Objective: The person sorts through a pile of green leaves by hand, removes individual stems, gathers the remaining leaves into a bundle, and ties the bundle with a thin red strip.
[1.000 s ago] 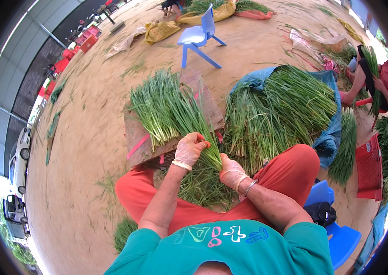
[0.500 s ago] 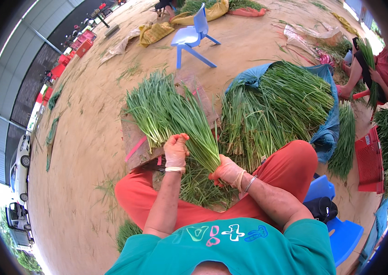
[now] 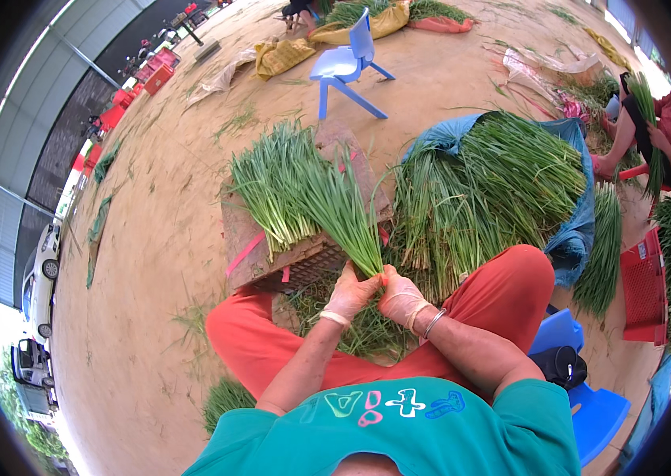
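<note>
Left hand: the gloved left hand (image 3: 353, 295) has its fingers closed on the pale stem ends of a bunch of long green leaves (image 3: 349, 218), from the left side.
Right hand: the gloved right hand (image 3: 400, 298) grips the same stem ends from the right, just beside the left.
Held bunch: slants away from the hands, stems just outside the near right corner of a low brown stand (image 3: 242, 230), leaves reaching over its right part.
Stand: a leaf pile (image 3: 272, 178) covers its middle, pale stems toward the near edge; a pink strip (image 3: 246, 254) crosses the near left corner.
Right of stand: a large leaf heap (image 3: 502, 186) on blue sheeting (image 3: 577, 242).
Ground: loose leaves (image 3: 351, 327) between the wearer's legs; blue chair (image 3: 339, 63) beyond the far edge.
</note>
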The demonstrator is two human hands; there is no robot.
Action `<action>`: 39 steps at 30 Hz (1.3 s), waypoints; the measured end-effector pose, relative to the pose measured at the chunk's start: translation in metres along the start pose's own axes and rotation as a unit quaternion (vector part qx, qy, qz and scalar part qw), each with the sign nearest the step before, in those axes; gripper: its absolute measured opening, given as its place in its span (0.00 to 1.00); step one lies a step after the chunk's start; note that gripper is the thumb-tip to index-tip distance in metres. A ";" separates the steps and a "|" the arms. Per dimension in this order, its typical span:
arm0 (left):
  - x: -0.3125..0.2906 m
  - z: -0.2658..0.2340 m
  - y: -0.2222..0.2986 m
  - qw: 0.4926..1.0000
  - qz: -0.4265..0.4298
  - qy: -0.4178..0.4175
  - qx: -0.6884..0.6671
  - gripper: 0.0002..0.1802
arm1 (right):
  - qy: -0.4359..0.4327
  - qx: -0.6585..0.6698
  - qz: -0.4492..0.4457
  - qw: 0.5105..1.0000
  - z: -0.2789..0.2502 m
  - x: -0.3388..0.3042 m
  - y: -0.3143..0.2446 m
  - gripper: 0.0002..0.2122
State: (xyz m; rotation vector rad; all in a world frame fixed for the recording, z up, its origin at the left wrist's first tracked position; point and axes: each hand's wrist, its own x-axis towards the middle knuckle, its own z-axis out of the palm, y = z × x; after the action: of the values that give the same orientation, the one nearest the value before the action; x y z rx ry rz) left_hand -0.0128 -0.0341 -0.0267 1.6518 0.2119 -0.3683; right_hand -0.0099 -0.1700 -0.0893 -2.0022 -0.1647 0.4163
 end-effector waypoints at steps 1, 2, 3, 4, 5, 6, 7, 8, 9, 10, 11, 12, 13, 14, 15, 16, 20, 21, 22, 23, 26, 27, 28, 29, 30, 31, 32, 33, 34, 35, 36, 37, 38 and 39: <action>0.001 -0.004 -0.007 0.999 -0.017 -0.004 -0.036 0.33 | 0.001 -0.023 -0.013 1.000 -0.001 -0.004 -0.001 0.24; -0.001 -0.008 -0.006 0.997 -0.037 -0.007 -0.073 0.30 | -0.002 -0.046 -0.026 0.999 -0.009 -0.011 -0.021 0.26; -0.003 -0.008 -0.004 0.992 -0.055 -0.013 -0.109 0.28 | -0.051 0.055 0.024 0.997 -0.022 -0.010 -0.031 0.27; -0.002 -0.009 -0.007 0.988 -0.059 0.027 -0.140 0.23 | -0.101 0.156 0.075 0.980 -0.030 -0.009 -0.037 0.28; 0.002 -0.012 -0.009 0.984 -0.046 0.013 -0.173 0.22 | -0.146 0.258 0.127 0.947 -0.034 -0.009 -0.039 0.29; 0.003 -0.015 -0.013 0.982 -0.055 0.006 -0.181 0.21 | -0.115 0.327 0.064 0.936 -0.033 -0.011 -0.041 0.30; 0.004 -0.018 -0.016 0.980 -0.063 0.000 -0.188 0.21 | -0.124 0.368 0.078 0.918 -0.033 -0.010 -0.034 0.29; 0.003 -0.019 -0.016 0.978 -0.073 0.007 -0.197 0.20 | -0.148 0.394 0.090 0.903 -0.033 -0.008 -0.034 0.28; 0.002 -0.019 -0.015 0.975 -0.082 0.013 -0.206 0.19 | -0.171 0.420 0.102 0.885 -0.033 -0.007 -0.033 0.27; 0.002 -0.019 -0.015 0.972 -0.091 0.020 -0.214 0.18 | -0.171 0.426 0.116 0.881 -0.032 -0.007 -0.033 0.27; 0.000 -0.018 -0.011 0.968 -0.106 0.026 -0.225 0.17 | -0.170 0.429 0.130 0.878 -0.035 -0.010 -0.039 0.26; -0.003 -0.015 -0.006 0.964 -0.121 0.032 -0.235 0.17 | -0.169 0.433 0.144 0.874 -0.036 -0.012 -0.042 0.26; -0.004 -0.014 -0.003 0.959 -0.137 0.038 -0.245 0.16 | -0.147 0.415 0.139 0.887 -0.033 -0.012 -0.040 0.26; -0.004 -0.013 -0.003 0.966 -0.125 0.033 -0.226 0.15 | -0.129 0.395 0.132 0.900 -0.030 -0.013 -0.040 0.26; -0.003 -0.012 -0.007 0.970 -0.112 0.035 -0.212 0.14 | -0.110 0.374 0.125 0.912 -0.027 -0.013 -0.040 0.26; -0.001 -0.011 -0.015 0.975 -0.099 0.037 -0.197 0.14 | -0.117 0.387 0.102 0.909 -0.027 -0.014 -0.040 0.26; 0.007 -0.013 -0.035 0.964 -0.071 0.064 -0.248 0.12 | -0.146 0.465 0.115 0.866 -0.032 -0.015 -0.045 0.24; 0.007 -0.012 -0.039 0.959 -0.060 0.072 -0.268 0.12 | -0.157 0.482 0.134 0.852 -0.033 -0.015 -0.047 0.24; 0.006 -0.015 -0.043 0.958 -0.064 0.068 -0.272 0.12 | -0.169 0.498 0.152 0.837 -0.035 -0.016 -0.051 0.25; 0.004 -0.016 -0.040 0.957 -0.070 0.062 -0.275 0.12 | -0.177 0.515 0.170 0.821 -0.037 -0.017 -0.052 0.26; -0.005 -0.022 -0.021 0.974 -0.119 0.034 -0.189 0.12 | -0.185 0.473 0.146 0.849 -0.040 -0.013 -0.046 0.27; -0.009 -0.023 -0.009 0.979 -0.141 0.020 -0.144 0.12 | -0.162 0.449 0.143 0.867 -0.039 -0.013 -0.045 0.25; -0.011 -0.024 0.002 0.989 -0.129 0.017 -0.064 0.16 | -0.138 0.424 0.140 0.884 -0.037 -0.014 -0.045 0.24; -0.012 -0.030 -0.003 0.991 -0.042 0.099 0.075 0.17 | -0.119 0.399 0.136 0.899 -0.032 -0.015 -0.045 0.23; -0.013 -0.034 -0.010 0.960 0.046 0.178 0.211 0.18 | -0.109 0.382 0.127 0.909 -0.026 -0.013 -0.040 0.25; -0.013 -0.037 -0.015 0.897 0.133 0.249 0.340 0.19 | -0.095 0.325 0.136 0.931 -0.025 -0.013 -0.037 0.26; -0.010 -0.041 -0.012 0.897 0.186 0.260 0.305 0.21 | -0.084 0.268 0.144 0.949 -0.024 -0.012 -0.041 0.27; -0.007 -0.038 -0.004 0.890 0.275 0.250 0.263 0.21 | -0.071 0.210 0.151 0.963 -0.023 -0.012 -0.043 0.28; -0.005 -0.035 0.004 0.875 0.318 0.219 0.292 0.20 | -0.077 0.195 0.145 0.967 -0.023 -0.012 -0.040 0.28; -0.005 -0.027 0.022 0.856 0.361 0.185 0.320 0.20 | -0.075 0.168 0.141 0.973 -0.025 -0.013 -0.040 0.28; -0.005 -0.022 0.029 0.873 0.349 0.132 0.313 0.20 | -0.075 0.135 0.136 0.979 -0.025 -0.013 -0.043 0.29; -0.005 -0.019 0.034 0.847 0.361 0.105 0.377 0.19 | -0.075 0.102 0.130 0.983 -0.027 -0.014 -0.047 0.30; 0.000 -0.016 0.036 0.811 0.372 0.082 0.444 0.18 | -0.076 0.071 0.131 0.986 -0.034 -0.018 -0.058 0.25; 0.005 -0.015 0.034 0.770 0.381 0.059 0.508 0.18 | -0.073 0.043 0.124 0.989 -0.034 -0.017 -0.057 0.25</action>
State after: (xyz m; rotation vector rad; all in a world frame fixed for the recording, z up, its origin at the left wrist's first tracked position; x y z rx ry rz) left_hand 0.0054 -0.0237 0.0048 2.6407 -0.7014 0.3387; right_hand -0.0096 -0.1775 -0.0211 -1.9135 0.0134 0.7176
